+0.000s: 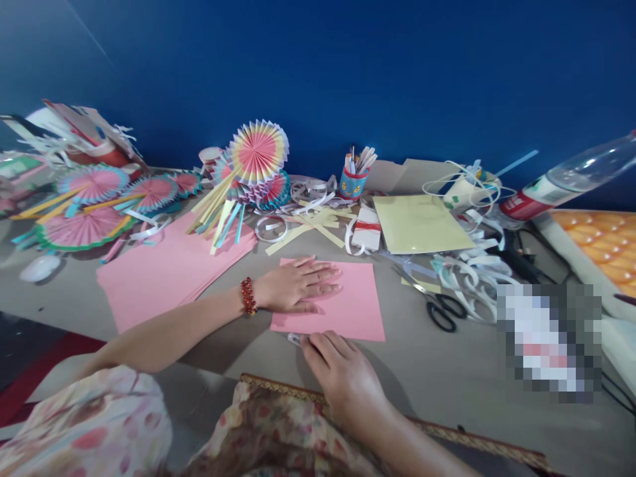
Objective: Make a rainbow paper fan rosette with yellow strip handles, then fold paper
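My left hand (298,286), with a red bead bracelet (248,296) on its wrist, lies flat with fingers spread on a pink paper sheet (358,301). Below the sheet's near edge, my right hand (342,371) is closed on a small whitish tool with a rounded end (293,338); most of it is hidden under the fingers, so its exact kind is unclear. Left of the sheet lies a stack of pink paper (149,278). Black-handled scissors (440,308) rest to the right, blades pointing up and left.
Folded paper rosettes (259,152) with strips stand behind; more rosettes (82,228) lie left. A pen cup (354,182), yellow sheets (422,222), curled white strips (470,281) and a tilted plastic bottle (561,182) line the back right. A white mouse (40,268) sits far left.
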A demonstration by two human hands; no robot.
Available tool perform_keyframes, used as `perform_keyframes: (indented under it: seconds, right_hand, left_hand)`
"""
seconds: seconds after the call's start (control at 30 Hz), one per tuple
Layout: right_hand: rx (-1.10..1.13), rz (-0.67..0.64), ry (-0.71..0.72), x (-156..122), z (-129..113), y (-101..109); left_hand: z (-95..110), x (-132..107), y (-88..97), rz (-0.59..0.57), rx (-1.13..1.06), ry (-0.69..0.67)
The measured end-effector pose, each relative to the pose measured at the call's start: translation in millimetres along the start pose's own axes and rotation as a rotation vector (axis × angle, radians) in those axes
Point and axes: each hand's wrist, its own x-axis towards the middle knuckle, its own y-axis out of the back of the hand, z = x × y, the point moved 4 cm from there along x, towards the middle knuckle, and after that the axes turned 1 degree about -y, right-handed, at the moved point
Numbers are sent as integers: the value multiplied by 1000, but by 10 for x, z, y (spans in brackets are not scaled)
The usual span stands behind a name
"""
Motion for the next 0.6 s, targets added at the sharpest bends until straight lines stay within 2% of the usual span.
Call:
perform_keyframes:
  seconds: [0.23, 0.4, 0.5, 0.6]
  right_hand:
    - [26, 74, 49, 17, -158, -97]
    - [107, 7, 161, -30, -339, -108]
    - [150, 61, 114, -106, -166, 63]
    - [114, 196, -92, -302, 270, 319]
  left_hand:
    - [-1, -9, 2, 14, -11, 10]
    - [29, -11, 43, 37, 11, -12]
    - [41, -10, 60, 59, 13, -30]
    - [29, -6, 48, 62, 19, -21]
